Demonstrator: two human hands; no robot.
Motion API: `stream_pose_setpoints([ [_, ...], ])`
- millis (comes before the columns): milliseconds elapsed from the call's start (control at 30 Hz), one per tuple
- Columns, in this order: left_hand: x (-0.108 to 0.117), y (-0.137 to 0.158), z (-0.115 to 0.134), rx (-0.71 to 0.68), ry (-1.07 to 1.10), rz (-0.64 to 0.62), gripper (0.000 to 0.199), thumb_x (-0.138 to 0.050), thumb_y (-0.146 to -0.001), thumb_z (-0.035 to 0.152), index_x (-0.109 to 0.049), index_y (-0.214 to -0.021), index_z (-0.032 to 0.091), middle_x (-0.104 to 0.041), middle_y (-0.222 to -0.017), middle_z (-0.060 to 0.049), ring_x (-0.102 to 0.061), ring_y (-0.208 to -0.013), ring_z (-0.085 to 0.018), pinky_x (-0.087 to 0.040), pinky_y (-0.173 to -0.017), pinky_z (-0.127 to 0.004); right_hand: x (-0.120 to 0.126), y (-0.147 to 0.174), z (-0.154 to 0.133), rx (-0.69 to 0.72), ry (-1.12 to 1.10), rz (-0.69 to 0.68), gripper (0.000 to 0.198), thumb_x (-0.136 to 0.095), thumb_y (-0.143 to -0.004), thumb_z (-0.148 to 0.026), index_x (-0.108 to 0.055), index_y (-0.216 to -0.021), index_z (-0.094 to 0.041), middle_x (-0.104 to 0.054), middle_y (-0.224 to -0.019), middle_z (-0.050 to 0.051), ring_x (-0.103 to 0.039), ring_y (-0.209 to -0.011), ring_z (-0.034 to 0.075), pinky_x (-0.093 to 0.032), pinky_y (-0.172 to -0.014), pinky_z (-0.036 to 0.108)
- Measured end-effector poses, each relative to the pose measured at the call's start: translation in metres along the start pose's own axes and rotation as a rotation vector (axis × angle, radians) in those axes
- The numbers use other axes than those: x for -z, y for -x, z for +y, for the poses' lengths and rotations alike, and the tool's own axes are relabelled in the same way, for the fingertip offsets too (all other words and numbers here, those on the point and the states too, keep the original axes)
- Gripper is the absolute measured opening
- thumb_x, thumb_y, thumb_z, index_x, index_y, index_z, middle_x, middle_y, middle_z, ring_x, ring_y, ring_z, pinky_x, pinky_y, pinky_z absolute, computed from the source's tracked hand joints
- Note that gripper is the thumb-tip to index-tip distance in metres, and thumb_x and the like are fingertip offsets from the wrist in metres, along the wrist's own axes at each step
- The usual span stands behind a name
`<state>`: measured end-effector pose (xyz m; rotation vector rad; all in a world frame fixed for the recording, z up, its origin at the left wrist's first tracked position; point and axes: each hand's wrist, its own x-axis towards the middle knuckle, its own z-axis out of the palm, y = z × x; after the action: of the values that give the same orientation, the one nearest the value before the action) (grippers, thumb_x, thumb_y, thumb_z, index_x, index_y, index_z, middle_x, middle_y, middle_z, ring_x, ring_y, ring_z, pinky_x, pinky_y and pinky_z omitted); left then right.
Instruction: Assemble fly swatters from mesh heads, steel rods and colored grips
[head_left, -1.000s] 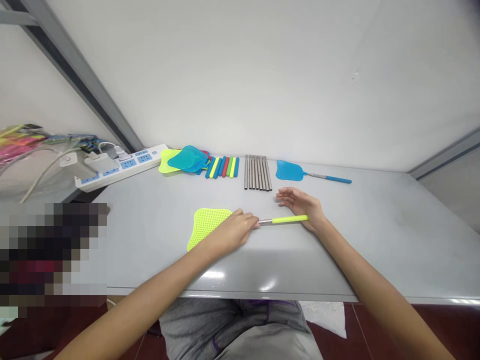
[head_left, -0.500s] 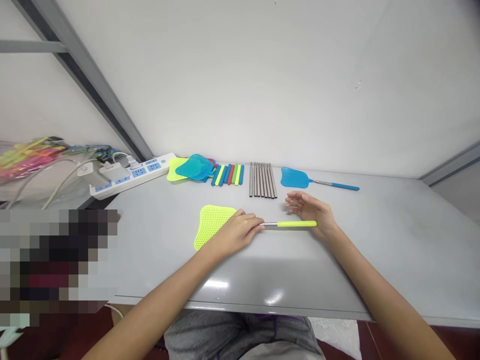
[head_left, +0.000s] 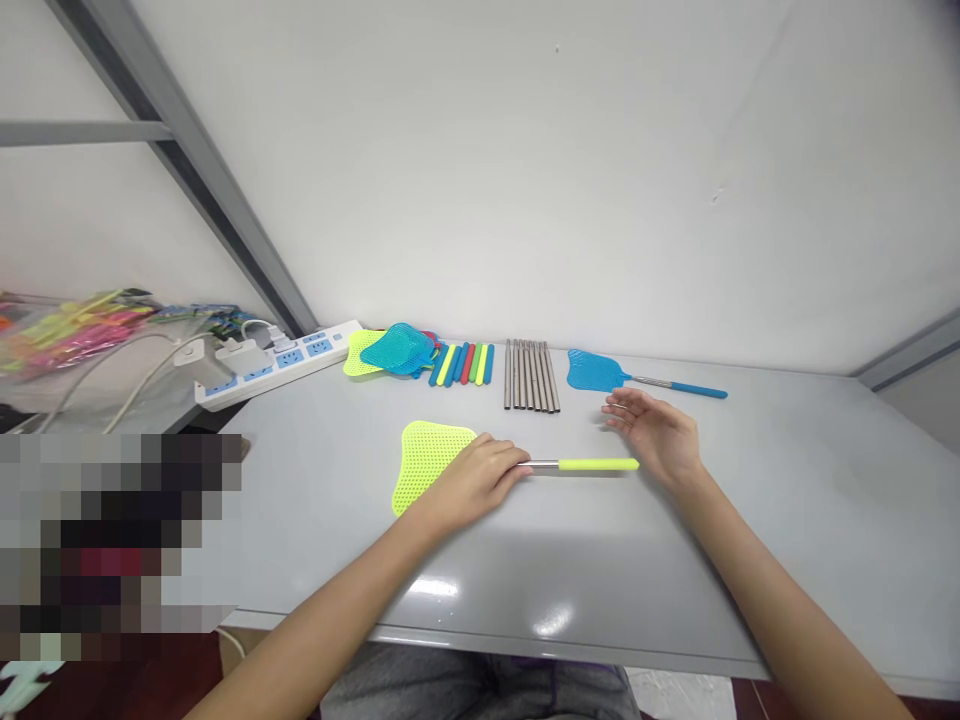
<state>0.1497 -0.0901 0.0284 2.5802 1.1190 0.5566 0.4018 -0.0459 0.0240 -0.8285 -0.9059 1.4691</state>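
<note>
My left hand (head_left: 484, 480) is closed around the metal rod of a yellow-green fly swatter (head_left: 427, 465) just above the grey table. The swatter's perforated head lies to the left, partly behind my wrist, and its yellow-green handle points right. Beyond the handle's end, my right hand (head_left: 656, 430) is open and holds nothing, fingers apart. Behind it lies a blue fly swatter (head_left: 596, 371) with a metal rod and blue handle. Several metal tubes (head_left: 531, 376) lie side by side near the wall. To their left is a row of coloured handles (head_left: 463, 364) in blue, yellow, red and green.
Stacked swatter heads (head_left: 397, 347) in teal, yellow and red lie at the back left. A white power strip (head_left: 281, 365) with plugs and cables is beside them. Plastic-bagged coloured items (head_left: 90, 325) stand at far left. A white wall (head_left: 525, 180) closes off the table's back.
My right hand has moved right, away from the handle's end of the yellow-green swatter. My left hand stays on the rod. The whole view has shifted slightly down.
</note>
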Motion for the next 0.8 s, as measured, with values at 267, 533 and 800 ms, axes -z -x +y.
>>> stream_pose_setpoints([
  [267, -0.001, 0.0, 0.002, 0.014, -0.003, -0.017, 0.029, -0.029, -0.087, 0.031, -0.055, -0.09, 0.019, -0.058, -0.076, -0.002, -0.05, -0.072, -0.014, -0.035, -0.069, -0.028, -0.019, 0.008, 0.005, 0.004, -0.039, -0.119, 0.025, -0.042, -0.074, -0.03, -0.064, -0.079, -0.019, -0.06, -0.088, 0.008, -0.054, -0.086, 0.023, -0.043, -0.071, 0.035],
  [533, 0.001, 0.0, -0.003, 0.014, 0.012, -0.001, 0.027, -0.029, -0.087, 0.03, -0.054, -0.091, 0.019, -0.059, -0.079, -0.002, -0.051, -0.073, -0.014, -0.034, -0.069, -0.028, -0.003, 0.006, -0.016, 0.157, -0.1, 0.001, 0.031, -0.036, -0.078, -0.036, -0.063, -0.077, -0.021, -0.059, -0.086, 0.006, -0.053, -0.086, 0.021, -0.043, -0.071, 0.033],
  [800, 0.004, 0.0, -0.005, 0.057, 0.019, 0.048, 0.028, -0.03, -0.087, 0.03, -0.054, -0.093, 0.019, -0.059, -0.082, -0.002, -0.05, -0.072, -0.013, -0.035, -0.069, -0.028, 0.008, 0.002, -0.01, 0.112, -0.233, 0.067, 0.031, -0.038, -0.077, -0.039, -0.062, -0.079, -0.021, -0.057, -0.085, 0.006, -0.054, -0.085, 0.019, -0.045, -0.071, 0.031],
])
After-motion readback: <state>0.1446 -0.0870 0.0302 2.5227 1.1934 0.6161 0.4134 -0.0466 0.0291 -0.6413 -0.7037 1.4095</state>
